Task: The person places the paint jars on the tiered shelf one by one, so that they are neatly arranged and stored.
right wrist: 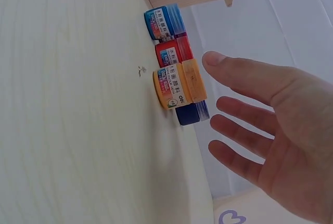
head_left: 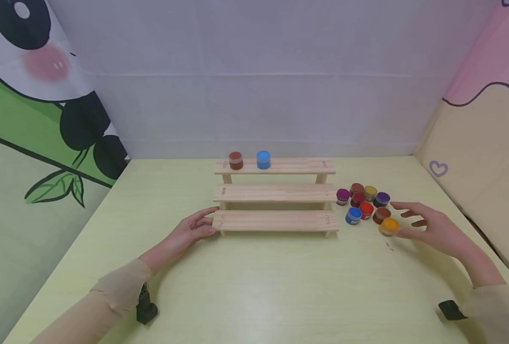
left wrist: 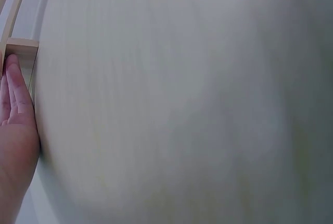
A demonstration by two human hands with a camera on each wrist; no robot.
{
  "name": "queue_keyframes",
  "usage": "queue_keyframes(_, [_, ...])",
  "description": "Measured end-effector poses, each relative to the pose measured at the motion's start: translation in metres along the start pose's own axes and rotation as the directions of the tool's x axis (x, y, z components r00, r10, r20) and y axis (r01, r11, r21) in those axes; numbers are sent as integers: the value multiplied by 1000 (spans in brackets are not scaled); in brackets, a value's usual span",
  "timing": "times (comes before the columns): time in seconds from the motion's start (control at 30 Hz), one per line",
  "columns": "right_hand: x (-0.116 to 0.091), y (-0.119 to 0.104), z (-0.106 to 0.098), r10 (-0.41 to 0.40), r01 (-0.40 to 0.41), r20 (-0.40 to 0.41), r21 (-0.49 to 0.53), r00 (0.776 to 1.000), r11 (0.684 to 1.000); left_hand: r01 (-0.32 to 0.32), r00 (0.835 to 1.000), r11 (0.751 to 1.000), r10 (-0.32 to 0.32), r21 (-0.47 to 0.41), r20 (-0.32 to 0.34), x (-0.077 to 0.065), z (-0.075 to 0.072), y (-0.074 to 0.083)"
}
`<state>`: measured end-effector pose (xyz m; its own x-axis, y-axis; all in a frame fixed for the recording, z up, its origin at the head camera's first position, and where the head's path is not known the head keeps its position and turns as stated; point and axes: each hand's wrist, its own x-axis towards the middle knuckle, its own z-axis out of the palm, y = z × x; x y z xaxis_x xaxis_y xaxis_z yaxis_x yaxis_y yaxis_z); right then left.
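Note:
A three-tier wooden stand has a brown paint jar and a light blue paint jar on its top step. My left hand rests at the left end of the bottom step, fingertips against its edge. In the left wrist view, extended fingers reach the stand's end. My right hand hovers beside the orange paint jar, thumb and fingers spread. The right wrist view has a gap between the thumb and that jar's lid. Nothing is in the right hand.
Right of the stand, several more paint jars cluster, among them a blue jar, a red jar, a purple jar and a magenta jar. A pale wall sheet rises behind the table, with printed panels at both sides.

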<state>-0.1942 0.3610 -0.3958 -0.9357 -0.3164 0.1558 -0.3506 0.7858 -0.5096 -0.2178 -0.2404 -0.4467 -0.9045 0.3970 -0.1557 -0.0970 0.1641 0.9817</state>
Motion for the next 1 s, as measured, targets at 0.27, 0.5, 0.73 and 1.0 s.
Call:
queue_keyframes(0.27, [-2,6,2,49,-49,62,11,997,999,-4,1000,1000,4,-8,-4,-1,1,2])
queue_keyframes(0.5, [2,11,8,51,-56,100,46,994,997,-1,1000,1000,0,-11,-6,-1,2,3])
queue_keyframes(0.73, [7,10,14,67,-74,131,47,989,996,9,1000,1000,-9,-1,-9,-1,2,2])
queue_keyframes(1.0, [10,8,17,86,-92,161,27,983,995,9,1000,1000,-9,-7,-14,0,1,1])
